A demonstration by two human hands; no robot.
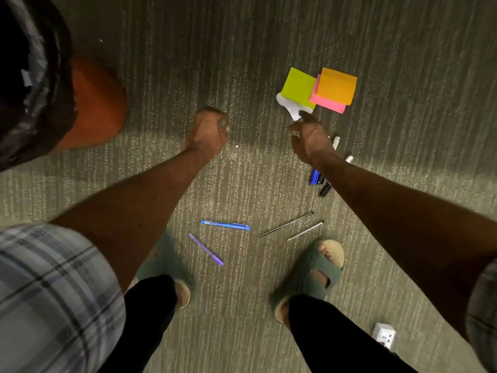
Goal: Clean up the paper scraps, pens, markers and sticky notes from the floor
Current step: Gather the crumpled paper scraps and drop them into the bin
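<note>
A: OK, head cam, the only view we've got. Which hand's nearer the paper scrap (291, 107)?

B: Right hand (312, 138), easily. Scrap lies just beyond its fingertips, far and a bit left of them. Forefinger's stretched out, tip v. close to the scrap's near end; can't tell if it's touching. Other fingers loose, half-spread, holding nothing.

A: And the left hand (208, 130)?

B: Well apart, off to the scrap's left. Fingers curled into a fist, nothing showing in it.

A: How's the scrap lying?

B: Long axis runs far-left to near-right, so the near end points approx. at that forefinger. Far end's tucked under the green sticky note (298, 86), which overlaps the pink note (326, 105); orange note (336, 86) sits on top of that.

A: Next move, then?

B: My guess: short reach fwd w/ the right hand, pinch the near end, slide it out w/o dragging the green note. Bin (99, 103) w/ black liner is far left, so it'd need carrying across.

A: The rest?

B: Markers (315, 177) under the right wrist; blue pen (226, 225), purple pen (205, 249) & pencils (286, 224) near, by the feet.
</note>
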